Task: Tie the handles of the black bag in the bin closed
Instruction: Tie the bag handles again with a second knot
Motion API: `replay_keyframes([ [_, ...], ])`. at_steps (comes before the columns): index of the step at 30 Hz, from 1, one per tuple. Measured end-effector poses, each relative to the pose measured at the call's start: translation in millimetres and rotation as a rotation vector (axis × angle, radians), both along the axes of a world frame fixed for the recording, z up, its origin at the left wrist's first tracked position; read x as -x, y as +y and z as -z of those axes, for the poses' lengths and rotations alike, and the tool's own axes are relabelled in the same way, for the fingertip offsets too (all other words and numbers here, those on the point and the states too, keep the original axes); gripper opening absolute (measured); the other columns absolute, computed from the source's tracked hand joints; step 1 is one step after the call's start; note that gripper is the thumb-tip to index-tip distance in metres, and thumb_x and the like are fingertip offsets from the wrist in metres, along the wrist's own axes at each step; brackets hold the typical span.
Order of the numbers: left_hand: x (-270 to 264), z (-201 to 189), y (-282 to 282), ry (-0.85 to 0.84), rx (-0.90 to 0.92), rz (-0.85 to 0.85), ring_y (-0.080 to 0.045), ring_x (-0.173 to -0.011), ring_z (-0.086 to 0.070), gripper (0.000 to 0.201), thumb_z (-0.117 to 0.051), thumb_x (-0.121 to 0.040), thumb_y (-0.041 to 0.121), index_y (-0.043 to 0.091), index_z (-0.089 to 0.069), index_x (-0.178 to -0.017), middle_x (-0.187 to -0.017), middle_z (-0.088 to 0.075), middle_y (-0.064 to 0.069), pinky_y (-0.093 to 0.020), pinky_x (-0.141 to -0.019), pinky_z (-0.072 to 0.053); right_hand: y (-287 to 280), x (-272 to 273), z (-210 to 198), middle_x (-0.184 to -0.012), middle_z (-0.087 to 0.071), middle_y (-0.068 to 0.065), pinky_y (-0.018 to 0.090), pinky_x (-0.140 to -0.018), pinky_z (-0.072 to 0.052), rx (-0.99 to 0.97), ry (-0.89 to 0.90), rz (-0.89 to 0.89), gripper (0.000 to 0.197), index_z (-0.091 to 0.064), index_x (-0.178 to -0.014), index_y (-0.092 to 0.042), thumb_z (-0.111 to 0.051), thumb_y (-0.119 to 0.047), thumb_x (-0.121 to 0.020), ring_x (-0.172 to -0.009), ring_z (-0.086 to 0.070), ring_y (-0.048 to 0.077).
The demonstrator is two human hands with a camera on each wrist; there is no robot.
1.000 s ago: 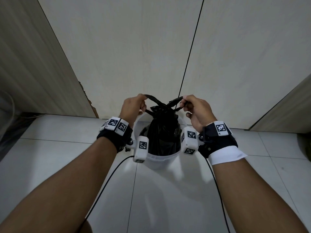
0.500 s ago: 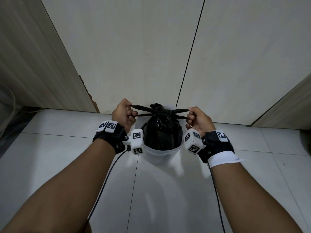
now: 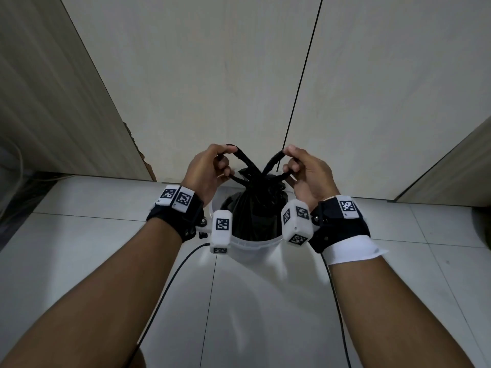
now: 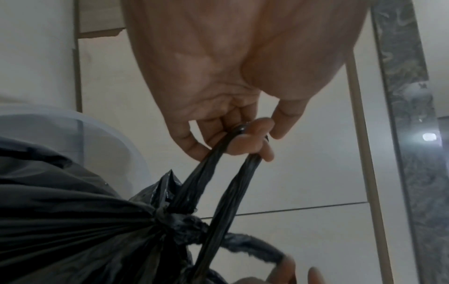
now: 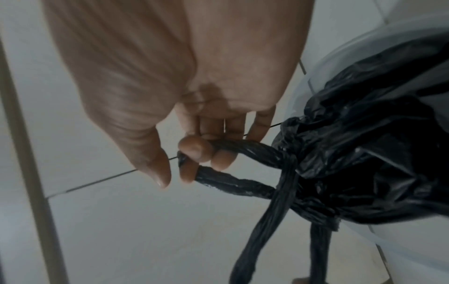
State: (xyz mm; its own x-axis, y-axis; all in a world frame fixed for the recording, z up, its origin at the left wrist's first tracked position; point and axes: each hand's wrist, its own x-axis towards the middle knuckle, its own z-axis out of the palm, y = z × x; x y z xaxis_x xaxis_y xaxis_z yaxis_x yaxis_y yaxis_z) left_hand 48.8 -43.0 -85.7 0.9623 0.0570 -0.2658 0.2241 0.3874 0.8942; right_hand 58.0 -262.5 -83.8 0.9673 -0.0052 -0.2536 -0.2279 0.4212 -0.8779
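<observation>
- The bin (image 3: 253,244) stands on the floor against the wall.
- The bag (image 3: 256,208) sits inside the bin, its neck already gathered by one knot (image 4: 175,217).
- Above the bin, the left hand (image 3: 210,171) and the right hand (image 3: 308,173) are apart, each gripping one handle loop.
- I judge a second knot is left to make.

No words, brand names or numbers can be read in any view. Only black-and-white square code patterns are seen, printed on the white blocks (image 3: 221,231) and on the wrist bands (image 3: 176,198) worn at both wrists; they carry no legible letters. Nothing is printed on the black bag (image 3: 259,208) or the bin (image 3: 252,244).
</observation>
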Motion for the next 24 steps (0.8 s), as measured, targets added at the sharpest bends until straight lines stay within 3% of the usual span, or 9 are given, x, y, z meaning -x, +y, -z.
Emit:
replay_keyframes([
  [4, -1, -5, -9, -0.055, 0.044, -0.007, -0.015, -0.073, -0.058, 0.024, -0.051, -0.098, 0.020, 0.014, -0.070, -0.086, -0.076, -0.058, 0.001, -0.035, -0.079, -0.052, 8, 3, -5, -0.059, -0.047, -0.001, 0.026, -0.068, -0.042, 0.074, -0.080, -0.094, 0.025, -0.074, -0.108, -0.001, -0.067, -0.021, -0.096, -0.059, -0.051, 0.016],
  [6, -3, -4, -12, -0.101, 0.126, 0.002, -0.017, -0.091, -0.065, 0.025, -0.054, -0.097, 0.019, 0.016, -0.068, -0.077, -0.099, -0.068, -0.005, -0.040, -0.088, -0.056, 10, 4, -8, -0.062, -0.050, 0.002, 0.026, -0.067, -0.045, 0.101, -0.115, -0.114, 0.019, -0.074, -0.103, -0.004, -0.064, -0.019, -0.097, -0.060, -0.053, 0.016],
  [8, -4, -5, -13, -0.133, 0.246, 0.063, -0.024, -0.113, -0.068, 0.021, -0.053, -0.097, 0.022, 0.015, -0.065, -0.081, -0.126, -0.070, -0.015, -0.045, -0.101, -0.052, 13, 5, -13, -0.069, -0.059, 0.002, 0.029, -0.071, -0.048, 0.104, -0.146, -0.120, 0.015, -0.072, -0.091, -0.009, -0.063, -0.017, -0.098, -0.067, -0.056, 0.015],
  [10, -5, -6, -16, -0.141, 0.318, 0.123, -0.033, -0.123, -0.066, 0.017, -0.050, -0.098, 0.023, 0.014, -0.063, -0.091, -0.132, -0.068, -0.022, -0.046, -0.106, -0.050, 16, 5, -18, -0.079, -0.066, 0.000, 0.033, -0.076, -0.049, 0.104, -0.174, -0.104, 0.020, -0.069, -0.079, -0.015, -0.062, -0.016, -0.098, -0.076, -0.059, 0.015],
  [14, -6, -5, -26, -0.157, 0.117, 0.193, -0.028, -0.101, -0.072, 0.024, -0.045, -0.100, 0.021, 0.021, -0.067, -0.110, -0.102, -0.074, -0.011, -0.035, -0.087, -0.056, 17, 6, -19, -0.100, -0.071, 0.015, 0.039, -0.082, -0.050, 0.054, -0.214, -0.115, 0.018, -0.061, -0.084, -0.012, -0.054, -0.015, -0.100, -0.087, -0.068, 0.024],
  [17, -11, -3, -30, -0.190, -0.013, 0.198, -0.021, -0.077, -0.065, 0.031, -0.044, -0.096, 0.014, 0.019, -0.064, -0.119, -0.084, -0.061, -0.004, -0.031, -0.079, -0.052, 13, 5, -16, -0.083, -0.067, 0.012, 0.041, -0.082, -0.048, 0.101, -0.219, -0.110, 0.020, -0.057, -0.082, -0.012, -0.050, -0.014, -0.100, -0.084, -0.063, 0.028],
  [21, -18, -2, -32, -0.220, -0.255, 0.225, -0.015, -0.060, -0.051, 0.036, -0.054, -0.082, 0.011, 0.019, -0.069, -0.114, -0.071, -0.055, 0.004, -0.027, -0.064, -0.042, 11, 3, -14, -0.077, -0.062, 0.008, 0.044, -0.082, -0.047, 0.217, -0.233, -0.146, 0.024, -0.057, -0.076, -0.014, -0.044, -0.015, -0.097, -0.082, -0.057, 0.027],
  [24, -15, -4, -37, -0.237, -0.409, 0.350, -0.009, -0.056, -0.048, 0.031, -0.057, -0.077, 0.009, 0.018, -0.067, -0.105, -0.063, -0.057, 0.010, -0.021, -0.057, -0.039, 12, 2, -18, -0.076, -0.067, 0.002, 0.039, -0.082, -0.050, 0.346, -0.270, -0.175, 0.029, -0.058, -0.076, -0.014, -0.040, -0.010, -0.099, -0.079, -0.061, 0.018],
])
